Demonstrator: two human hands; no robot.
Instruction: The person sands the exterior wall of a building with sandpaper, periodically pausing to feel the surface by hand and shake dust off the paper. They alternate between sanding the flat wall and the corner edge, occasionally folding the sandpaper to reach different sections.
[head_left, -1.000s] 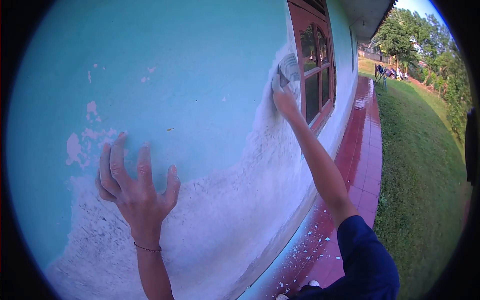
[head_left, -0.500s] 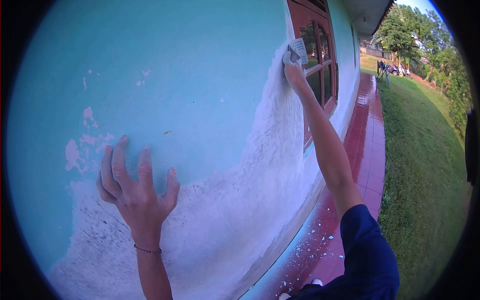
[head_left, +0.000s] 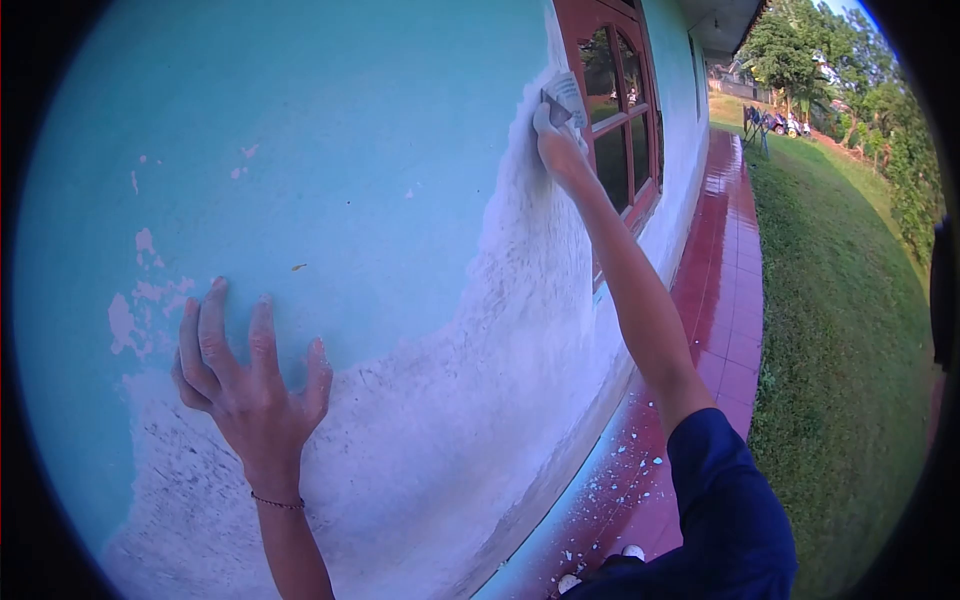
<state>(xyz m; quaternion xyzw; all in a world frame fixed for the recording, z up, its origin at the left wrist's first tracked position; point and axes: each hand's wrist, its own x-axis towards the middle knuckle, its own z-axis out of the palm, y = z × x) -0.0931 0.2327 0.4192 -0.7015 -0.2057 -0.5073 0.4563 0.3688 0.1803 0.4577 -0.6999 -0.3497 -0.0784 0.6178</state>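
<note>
beside the left edge of the window [head_left: 603,85], level with its upper panes, i have my right hand [head_left: 562,150] raised against the wall [head_left: 350,100]. its fingers are closed on a folded printed sheet [head_left: 568,98], which shows a pale lettered face and a darker part; the far fingers are hidden from me. the sheet sits right at the window's frame, and i cannot tell whether it touches the wood.

well below and left of the window, my left hand [head_left: 250,395] is spread wide, fingers bent and tips against the wall, with dust on the skin. its palm faces away from me, and i see it grip no object. a thin bracelet [head_left: 277,502] circles that wrist.

left of the window the wall is turquoise; along the frame and down below it runs a scraped whitish area [head_left: 430,430], its border passing behind my left hand. below the window, pale flakes [head_left: 640,470] lie scattered over a red tiled walkway [head_left: 725,310], and right of the window, past the tiles, i see grass [head_left: 840,330].
</note>
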